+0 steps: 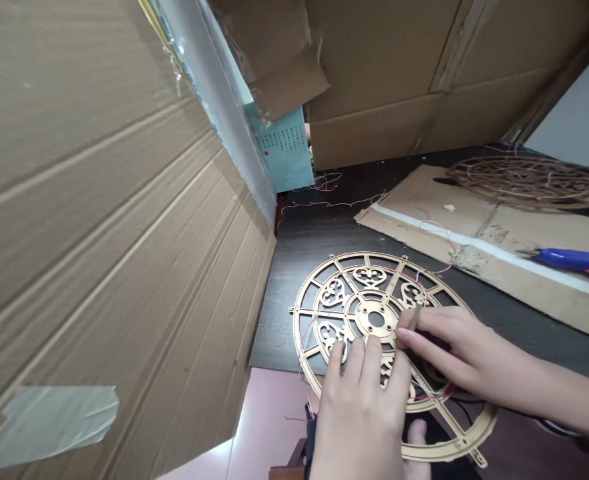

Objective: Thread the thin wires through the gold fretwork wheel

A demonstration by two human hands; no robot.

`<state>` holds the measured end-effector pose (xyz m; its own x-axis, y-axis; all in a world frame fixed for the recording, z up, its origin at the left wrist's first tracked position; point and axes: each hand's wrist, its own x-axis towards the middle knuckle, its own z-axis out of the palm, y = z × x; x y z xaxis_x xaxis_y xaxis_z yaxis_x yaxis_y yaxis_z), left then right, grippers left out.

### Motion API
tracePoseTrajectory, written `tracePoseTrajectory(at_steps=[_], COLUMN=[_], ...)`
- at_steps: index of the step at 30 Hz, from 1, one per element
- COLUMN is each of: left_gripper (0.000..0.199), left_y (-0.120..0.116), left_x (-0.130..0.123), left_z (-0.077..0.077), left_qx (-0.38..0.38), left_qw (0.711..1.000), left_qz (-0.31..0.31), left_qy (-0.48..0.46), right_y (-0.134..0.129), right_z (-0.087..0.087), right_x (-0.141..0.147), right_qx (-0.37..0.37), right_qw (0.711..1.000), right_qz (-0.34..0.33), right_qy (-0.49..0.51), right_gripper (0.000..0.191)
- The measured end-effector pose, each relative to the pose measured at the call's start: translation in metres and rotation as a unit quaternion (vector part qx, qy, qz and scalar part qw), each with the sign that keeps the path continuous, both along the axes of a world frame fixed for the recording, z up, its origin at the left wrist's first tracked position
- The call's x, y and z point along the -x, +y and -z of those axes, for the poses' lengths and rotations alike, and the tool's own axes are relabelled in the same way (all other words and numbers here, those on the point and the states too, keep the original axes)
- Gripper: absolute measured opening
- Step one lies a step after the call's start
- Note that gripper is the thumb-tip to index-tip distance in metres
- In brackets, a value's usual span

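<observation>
A round, openwork wooden wheel frame point(377, 317) with spokes and scroll-shaped cutouts lies partly on the dark table, its near side overhanging the edge. My left hand point(364, 400) grips the near part of the wheel, fingers spread over the top and thumb beneath the rim. Between thumb and forefinger, my right hand point(454, 347) pinches a small thin wooden piece point(415, 316), held upright just right of the wheel's hub. Thin red and white wires point(427, 283) run along the wheel's rings. My fingers hide some of the near cutouts.
A tall cardboard wall point(139, 267) rises at left, with more cardboard point(374, 80) behind. On a flat cardboard sheet point(514, 240) at right lie a blue glue gun point(569, 259) and a darker round lattice point(529, 180). A light-blue printed card point(285, 150) stands at the back.
</observation>
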<state>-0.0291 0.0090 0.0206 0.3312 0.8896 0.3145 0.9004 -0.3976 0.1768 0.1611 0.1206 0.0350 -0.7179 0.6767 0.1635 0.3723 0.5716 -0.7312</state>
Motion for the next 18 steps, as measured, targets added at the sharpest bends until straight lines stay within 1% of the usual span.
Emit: tracePoseTrajectory(at_steps=[4, 8, 13, 16, 18], left_gripper=[0.075, 0.077, 0.078, 0.073, 0.069], left_y=[-0.001, -0.002, 0.0, 0.001, 0.0], left_x=[-0.002, -0.002, -0.001, -0.001, -0.001], left_z=[0.001, 0.001, -0.001, -0.006, -0.012], left_qx=[0.01, 0.009, 0.014, 0.042, 0.059], left_qw=[1.0, 1.0, 1.0, 0.999, 0.998], left_qz=[-0.01, -0.018, -0.006, 0.006, 0.012], left_qy=[-0.011, -0.01, 0.007, 0.01, -0.003], right_y=[0.0, 0.0, 0.0, 0.0, 0.0], right_z=[0.0, 0.0, 0.001, 0.002, 0.004], right_x=[0.0, 0.0, 0.001, 0.0, -0.001], right_qx=[0.013, 0.017, -0.015, -0.043, -0.047], right_qw=[1.0, 1.0, 1.0, 0.999, 0.999], right_qz=[0.001, 0.004, 0.004, -0.001, -0.009], right_qy=[0.002, 0.0, -0.003, -0.009, -0.021], right_gripper=[0.035, 0.036, 0.036, 0.034, 0.032])
